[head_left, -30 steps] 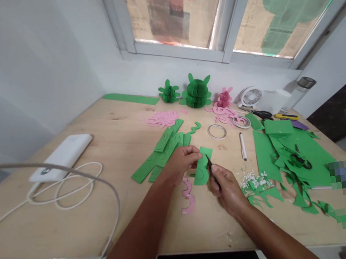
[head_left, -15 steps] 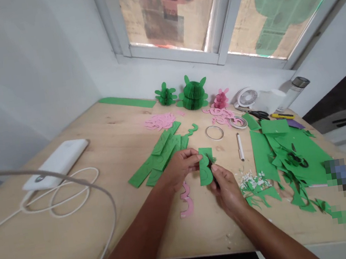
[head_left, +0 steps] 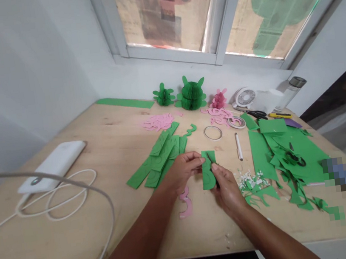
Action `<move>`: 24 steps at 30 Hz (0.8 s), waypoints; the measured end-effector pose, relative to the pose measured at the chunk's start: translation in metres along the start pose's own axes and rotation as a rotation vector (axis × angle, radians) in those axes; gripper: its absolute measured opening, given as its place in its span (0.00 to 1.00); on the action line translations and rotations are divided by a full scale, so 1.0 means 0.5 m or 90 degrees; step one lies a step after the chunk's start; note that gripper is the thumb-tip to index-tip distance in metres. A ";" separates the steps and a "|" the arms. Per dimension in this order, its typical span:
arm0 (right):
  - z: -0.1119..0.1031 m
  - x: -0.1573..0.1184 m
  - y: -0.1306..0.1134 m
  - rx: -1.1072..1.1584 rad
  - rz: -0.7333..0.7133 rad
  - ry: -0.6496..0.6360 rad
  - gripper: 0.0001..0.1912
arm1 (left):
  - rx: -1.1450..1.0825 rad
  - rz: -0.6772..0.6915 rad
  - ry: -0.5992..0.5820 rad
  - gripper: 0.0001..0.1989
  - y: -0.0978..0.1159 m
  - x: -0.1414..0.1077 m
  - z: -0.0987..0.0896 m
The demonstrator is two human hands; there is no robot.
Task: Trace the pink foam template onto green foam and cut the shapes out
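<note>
My left hand (head_left: 189, 168) pinches the left edge of a small green paper piece (head_left: 209, 180) with a curved "3"-like outline on it. At the right edge of that paper is my right hand (head_left: 225, 182), closed around scissors (head_left: 209, 157). Only a slim dark blade shows against the green; the handles are hidden in my fingers. A pink paper "3" shape (head_left: 187, 209) lies on the table below my left hand. Left of the hands, overlapping green strips (head_left: 161, 159) carry drawn curves, and a cut green "3" (head_left: 191, 130) lies beyond.
Green sheets (head_left: 262, 155) with scraps and another pair of scissors (head_left: 297, 158) lie right. A marker (head_left: 239, 147) and tape ring (head_left: 213, 133) sit ahead. Paper figures (head_left: 191, 94) and a small fan (head_left: 245, 97) stand at the back. A white power bank (head_left: 54, 165) with cable lies left.
The green paper has turned slightly and shifted a little down and right. The scissors' blade now shows across its upper part. Both hands keep their hold.
</note>
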State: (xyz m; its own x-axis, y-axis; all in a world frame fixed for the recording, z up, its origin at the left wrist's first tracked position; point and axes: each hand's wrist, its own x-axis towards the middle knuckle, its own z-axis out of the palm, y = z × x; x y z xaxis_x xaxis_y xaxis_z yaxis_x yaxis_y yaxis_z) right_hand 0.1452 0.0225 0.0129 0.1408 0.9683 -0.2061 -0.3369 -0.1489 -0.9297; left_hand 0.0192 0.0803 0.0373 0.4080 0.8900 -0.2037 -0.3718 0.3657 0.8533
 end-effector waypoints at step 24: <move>-0.001 0.004 0.000 -0.016 -0.011 -0.014 0.25 | 0.045 0.119 0.090 0.10 -0.009 0.001 0.022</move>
State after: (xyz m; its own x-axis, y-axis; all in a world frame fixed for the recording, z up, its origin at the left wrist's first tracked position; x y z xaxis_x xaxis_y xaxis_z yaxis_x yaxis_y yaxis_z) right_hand 0.1460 0.0241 0.0122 0.1258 0.9748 -0.1840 -0.3112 -0.1373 -0.9404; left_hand 0.0302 0.0761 0.0388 0.2147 0.9715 -0.1007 -0.3677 0.1759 0.9131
